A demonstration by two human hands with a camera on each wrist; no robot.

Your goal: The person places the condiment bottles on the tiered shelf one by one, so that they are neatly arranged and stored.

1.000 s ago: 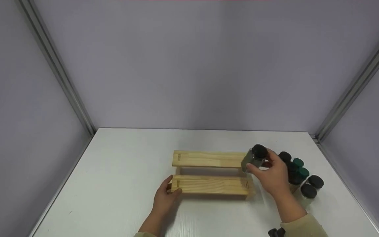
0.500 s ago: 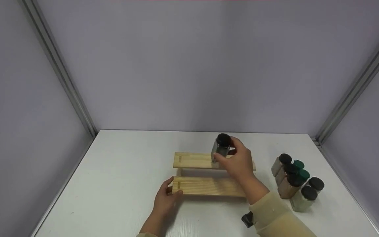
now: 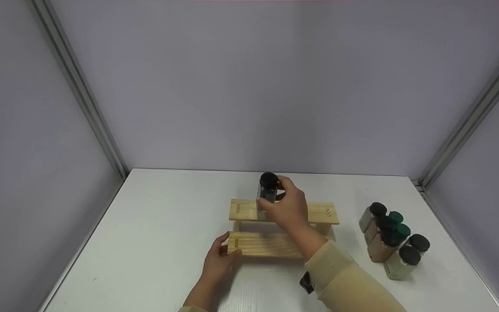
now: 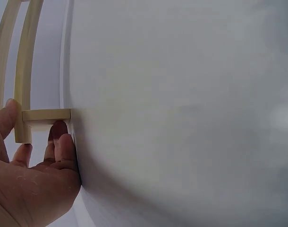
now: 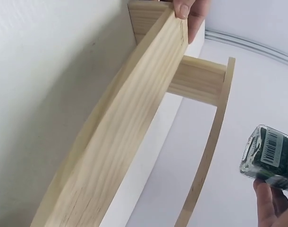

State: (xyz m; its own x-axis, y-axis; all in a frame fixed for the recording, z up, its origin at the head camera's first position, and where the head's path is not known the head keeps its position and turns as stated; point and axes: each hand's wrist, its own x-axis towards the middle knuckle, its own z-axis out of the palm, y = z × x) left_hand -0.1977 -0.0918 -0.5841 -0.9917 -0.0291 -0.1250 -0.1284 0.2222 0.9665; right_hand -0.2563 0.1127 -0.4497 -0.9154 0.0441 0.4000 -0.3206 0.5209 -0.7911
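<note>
A two-step wooden rack (image 3: 267,245) stands on the white table, its back step higher than the front one. My left hand (image 3: 218,262) grips the front step's left end, thumb on top and fingers beneath, as the left wrist view (image 4: 35,184) also shows. Between the thumb and fingers of my right hand (image 3: 290,208) is a square glass spice jar (image 3: 268,190) with a black lid. It is upright and overlaps the back step in the head view. In the right wrist view the jar (image 5: 271,156) has dark green contents and a barcode label, its base apart from the back step.
Several spice jars (image 3: 383,247) with black or green lids stand grouped on the table's right side. Another black-lidded item (image 3: 306,282) lies near the front, partly hidden by the right sleeve. Pale panels (image 3: 267,86) enclose the table at the back and sides.
My right hand has carried the jar leftward from the rack's right end to above the left part of the back step. The left hand has kept its grip on the rack.
</note>
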